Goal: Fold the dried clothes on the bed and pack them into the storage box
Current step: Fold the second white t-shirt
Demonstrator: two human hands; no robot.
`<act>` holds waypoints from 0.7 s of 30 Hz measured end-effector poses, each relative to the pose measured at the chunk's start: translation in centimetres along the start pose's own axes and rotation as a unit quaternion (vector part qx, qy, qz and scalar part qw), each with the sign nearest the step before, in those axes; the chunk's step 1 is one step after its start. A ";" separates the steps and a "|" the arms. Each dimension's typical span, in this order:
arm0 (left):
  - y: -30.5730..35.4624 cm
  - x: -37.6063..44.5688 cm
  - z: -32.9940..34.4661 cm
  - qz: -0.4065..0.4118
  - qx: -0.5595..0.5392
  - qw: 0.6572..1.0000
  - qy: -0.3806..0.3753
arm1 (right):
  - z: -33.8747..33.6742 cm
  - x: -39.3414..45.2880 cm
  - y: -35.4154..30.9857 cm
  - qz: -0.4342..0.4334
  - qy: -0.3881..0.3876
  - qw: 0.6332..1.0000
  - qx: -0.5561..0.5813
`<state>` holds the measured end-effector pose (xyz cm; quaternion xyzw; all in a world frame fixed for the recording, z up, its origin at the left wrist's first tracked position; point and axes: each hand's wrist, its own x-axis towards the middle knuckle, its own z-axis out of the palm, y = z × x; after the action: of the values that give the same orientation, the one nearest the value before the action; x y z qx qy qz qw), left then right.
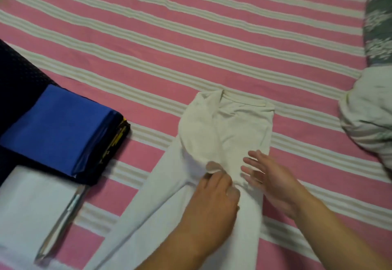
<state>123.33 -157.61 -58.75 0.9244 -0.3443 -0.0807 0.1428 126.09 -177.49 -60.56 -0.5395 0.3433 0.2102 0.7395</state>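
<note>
Fingers of left hand (214, 193) pinch white garment (229, 129) fold; right hand (269, 176) fingers spread flat just beside, on bed (191, 36).

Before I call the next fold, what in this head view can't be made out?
- Storage box: not in frame.
- White garment: lower part cut off by the bottom edge; the middle is under the left hand and right hand.
- Left fingers: blurred, grip unclear.
- Dark printed item under the blue folded cloth: mostly covered.
</note>
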 end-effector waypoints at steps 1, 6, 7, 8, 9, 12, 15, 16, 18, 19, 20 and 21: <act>0.8 -1.5 1.8 -0.001 -0.018 0.999 -0.029 | -1.0 -0.2 0.8 0.012 0.010 1.000 -0.003; -2.0 -9.1 6.3 -0.115 -0.099 0.988 -0.024 | -3.4 0.9 3.3 0.005 0.115 0.989 -0.097; -2.9 -10.3 6.6 -0.146 -0.091 0.984 -0.035 | -3.1 1.1 3.5 -0.005 0.129 0.984 -0.126; -3.6 -11.1 6.5 -0.175 -0.086 0.980 -0.045 | -2.7 1.4 3.9 -0.006 0.141 0.977 -0.158; -4.1 -11.3 6.3 -0.206 -0.100 0.972 -0.058 | -2.4 1.5 4.2 0.004 0.152 0.970 -0.187; -3.5 -9.5 5.3 -0.321 -0.217 0.920 -0.063 | -1.6 2.4 4.2 0.025 0.186 0.970 -0.155; -0.3 -5.8 6.2 -0.298 -0.179 0.937 -0.044 | -1.1 3.6 2.8 0.000 0.189 0.969 -0.157; 1.0 -4.5 6.6 -0.267 -0.142 0.953 -0.019 | -0.9 4.0 2.3 -0.007 0.194 0.966 -0.173; 2.5 -2.1 7.7 -0.234 -0.094 0.968 0.018 | -0.7 4.4 1.4 -0.015 0.192 0.965 -0.179; 2.7 -1.1 8.1 -0.236 -0.081 0.968 0.014 | -0.9 4.6 0.9 -0.013 0.185 0.968 -0.170; 2.5 -0.5 8.4 -0.254 -0.078 0.964 0.005 | -1.2 4.6 0.5 -0.007 0.178 0.971 -0.160; 2.1 -0.2 8.7 -0.269 -0.080 0.960 0.004 | -1.5 4.6 0.2 0.003 0.169 0.973 -0.155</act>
<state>119.70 -160.79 -66.33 0.9687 -0.0751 -0.1401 0.1906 128.65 -179.16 -64.35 -0.6746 0.4282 0.1685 0.5771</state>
